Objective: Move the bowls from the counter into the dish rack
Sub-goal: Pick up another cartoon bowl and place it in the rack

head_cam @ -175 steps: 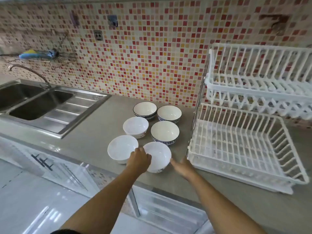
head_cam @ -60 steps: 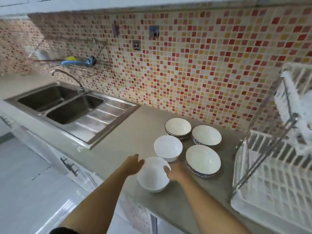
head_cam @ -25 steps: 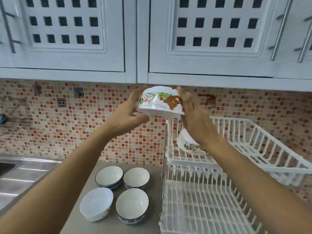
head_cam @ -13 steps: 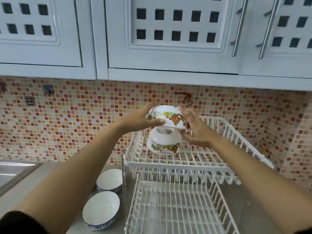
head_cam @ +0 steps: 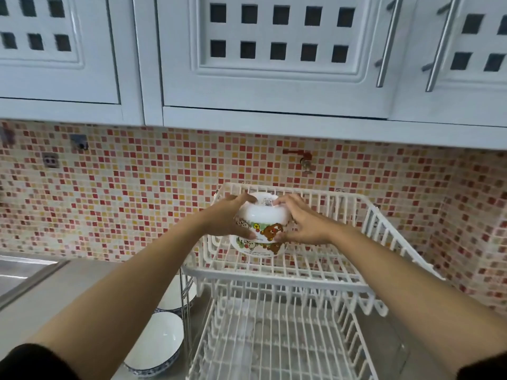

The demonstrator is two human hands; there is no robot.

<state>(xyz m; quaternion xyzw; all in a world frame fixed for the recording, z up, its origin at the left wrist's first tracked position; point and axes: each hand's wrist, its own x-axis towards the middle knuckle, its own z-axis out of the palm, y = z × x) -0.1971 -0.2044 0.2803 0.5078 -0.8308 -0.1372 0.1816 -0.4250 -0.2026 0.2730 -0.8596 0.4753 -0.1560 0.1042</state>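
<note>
A white bowl with cartoon bears (head_cam: 263, 219) is upside down in the upper tier of the white dish rack (head_cam: 365, 215), resting on top of a second cartoon bowl (head_cam: 258, 249) that lies under it. My left hand (head_cam: 229, 219) grips its left side and my right hand (head_cam: 301, 223) grips its right side. Two blue-rimmed bowls remain on the counter at the lower left: one bowl (head_cam: 157, 349) near me, another bowl (head_cam: 175, 296) behind it, partly hidden by my left arm and the rack post.
The rack's lower tier (head_cam: 271, 341) holds nothing visible. The grey counter (head_cam: 55, 294) runs left to a steel sink (head_cam: 19, 272). White wall cabinets (head_cam: 274, 58) hang overhead, above a mosaic-tiled wall (head_cam: 137, 193).
Both hands have lowered the cartoon bowl from above the rack down onto the bowl lying in the upper tier. The view has shifted slightly right.
</note>
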